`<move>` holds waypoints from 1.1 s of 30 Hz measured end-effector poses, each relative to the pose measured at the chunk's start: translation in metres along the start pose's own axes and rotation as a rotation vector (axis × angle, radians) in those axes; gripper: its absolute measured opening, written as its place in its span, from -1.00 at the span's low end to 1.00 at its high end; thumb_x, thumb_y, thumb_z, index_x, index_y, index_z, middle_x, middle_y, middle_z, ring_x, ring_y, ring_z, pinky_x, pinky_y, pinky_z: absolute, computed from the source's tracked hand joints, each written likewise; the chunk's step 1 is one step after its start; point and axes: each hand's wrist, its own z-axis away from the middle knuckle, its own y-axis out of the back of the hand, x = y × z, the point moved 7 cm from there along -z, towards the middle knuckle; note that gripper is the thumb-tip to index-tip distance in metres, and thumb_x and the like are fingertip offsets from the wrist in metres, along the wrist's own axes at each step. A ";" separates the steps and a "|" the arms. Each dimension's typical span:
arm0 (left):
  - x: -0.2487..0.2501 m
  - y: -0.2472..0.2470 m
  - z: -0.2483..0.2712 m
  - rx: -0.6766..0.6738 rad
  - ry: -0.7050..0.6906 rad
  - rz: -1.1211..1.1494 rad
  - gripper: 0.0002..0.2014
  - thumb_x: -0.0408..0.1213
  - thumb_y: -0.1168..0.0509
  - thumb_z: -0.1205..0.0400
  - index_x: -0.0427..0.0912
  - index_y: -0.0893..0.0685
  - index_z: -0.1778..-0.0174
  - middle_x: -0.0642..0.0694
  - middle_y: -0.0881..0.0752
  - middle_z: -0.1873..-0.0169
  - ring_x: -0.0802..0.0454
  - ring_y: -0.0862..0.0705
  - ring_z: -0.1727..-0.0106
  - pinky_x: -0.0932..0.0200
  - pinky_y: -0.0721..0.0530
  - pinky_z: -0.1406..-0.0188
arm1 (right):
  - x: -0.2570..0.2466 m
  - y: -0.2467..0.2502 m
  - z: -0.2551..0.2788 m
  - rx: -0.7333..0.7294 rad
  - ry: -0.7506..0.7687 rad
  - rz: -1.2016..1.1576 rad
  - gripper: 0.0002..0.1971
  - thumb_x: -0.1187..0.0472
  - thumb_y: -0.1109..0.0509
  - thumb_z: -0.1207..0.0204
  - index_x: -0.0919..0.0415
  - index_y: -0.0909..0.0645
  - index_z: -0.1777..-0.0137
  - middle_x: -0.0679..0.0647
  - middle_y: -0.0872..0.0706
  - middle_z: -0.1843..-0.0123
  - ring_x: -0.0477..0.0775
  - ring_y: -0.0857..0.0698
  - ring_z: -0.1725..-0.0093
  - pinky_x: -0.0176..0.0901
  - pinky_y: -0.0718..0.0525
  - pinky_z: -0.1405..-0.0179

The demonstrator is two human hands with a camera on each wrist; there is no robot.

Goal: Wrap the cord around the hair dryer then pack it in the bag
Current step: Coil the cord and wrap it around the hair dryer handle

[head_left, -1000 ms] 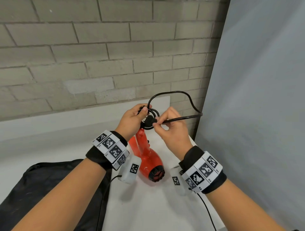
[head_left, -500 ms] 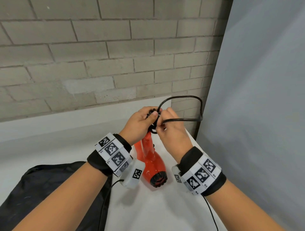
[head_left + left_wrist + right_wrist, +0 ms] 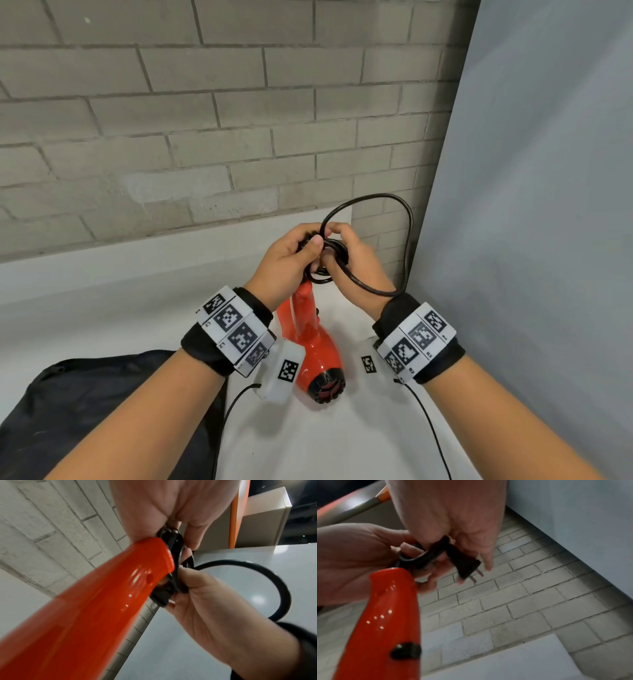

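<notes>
While one bag (image 3: pixel 85 411) lies aside, two hands (image 3: pixel 284 263) grasp one dryer's (image 3: pixel 308 339) cord (image 3: pixel 407 240).

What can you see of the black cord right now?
The cord is black, round and rubbery-looking. Several tight coils sit bunched at the end of the red hair dryer's handle, held there by the left hand. One loose loop still arcs up and right, then drops past the right wrist. The right hand grips the cord's end, where a black two-pronged plug sticks out between its fingers.
</notes>
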 end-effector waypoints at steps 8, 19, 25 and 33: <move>-0.001 0.017 -0.006 0.035 0.063 0.095 -0.72 -0.36 -0.02 -0.69 0.01 -0.58 -0.14 0.07 -0.44 0.41 0.24 -0.32 0.56 0.45 -0.31 0.50 | 0.137 0.004 0.060 -0.585 -0.598 0.810 -0.68 0.21 -0.02 -0.66 0.23 -0.54 -0.25 0.22 -0.66 -0.19 0.21 -0.64 -0.15 -0.02 -0.59 -0.22; -0.001 0.010 -0.007 0.004 0.051 0.080 -0.74 -0.38 -0.07 -0.67 -0.06 -0.65 0.11 0.13 -0.57 0.44 0.26 -0.35 0.59 0.47 -0.38 0.52 | 0.011 -0.024 0.016 -0.273 -0.013 -0.018 -0.61 0.38 -0.27 -0.56 0.18 -0.44 -0.39 -0.04 -0.56 -0.29 -0.26 -0.50 -0.27 -0.47 -0.40 -0.36; -0.003 0.018 -0.004 0.018 0.086 0.117 -0.74 -0.39 -0.02 -0.68 -0.09 -0.58 0.17 0.00 -0.42 0.39 0.27 -0.32 0.62 0.48 -0.32 0.57 | 0.043 -0.011 0.010 -0.098 -0.170 0.110 -0.81 0.31 -0.23 -0.59 0.32 -0.69 0.05 0.13 -0.73 0.19 -0.02 -0.65 0.16 -0.55 -0.49 0.16; -0.002 0.021 0.000 0.012 0.094 0.085 -0.77 -0.33 -0.03 -0.68 -0.12 -0.49 0.27 -0.01 -0.38 0.37 0.27 -0.28 0.61 0.47 -0.29 0.57 | 0.070 -0.001 0.012 -0.167 -0.243 0.406 -0.62 0.42 -0.08 -0.59 0.06 -0.49 -0.30 0.06 -0.56 0.11 0.02 -0.55 0.24 -0.20 -0.49 0.15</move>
